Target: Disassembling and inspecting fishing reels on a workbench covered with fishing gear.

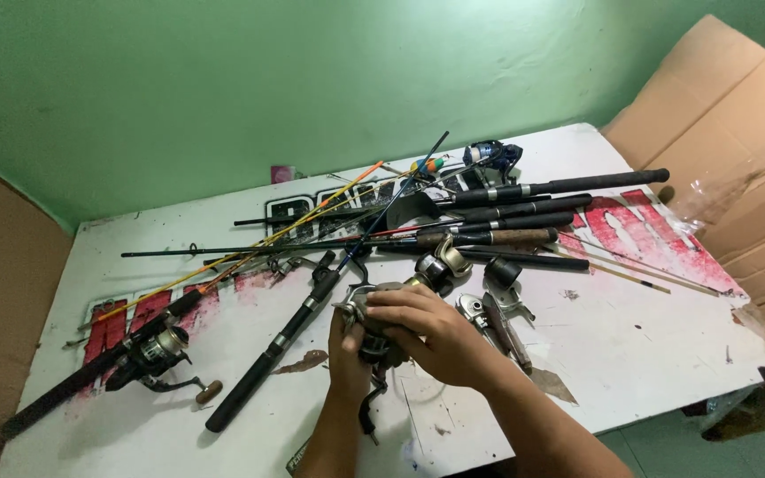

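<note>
Both my hands meet at the lower middle of the white table [648, 354], wrapped around a grey spinning reel [367, 301]. My left hand [347, 352] grips it from below, and its crank handle [370, 416] hangs down beneath. My right hand [431, 329] closes over the top of the same reel. Just beyond my fingers lies a second reel with a black and silver spool [436, 270].
Several fishing rods [524, 217] lie crossed over the table's middle and back. A black rod handle [267, 358] lies left of my hands, and another reel on a rod [157, 354] further left. Cardboard sheets [737, 150] lean at the right and left. A green wall [223, 88] stands behind.
</note>
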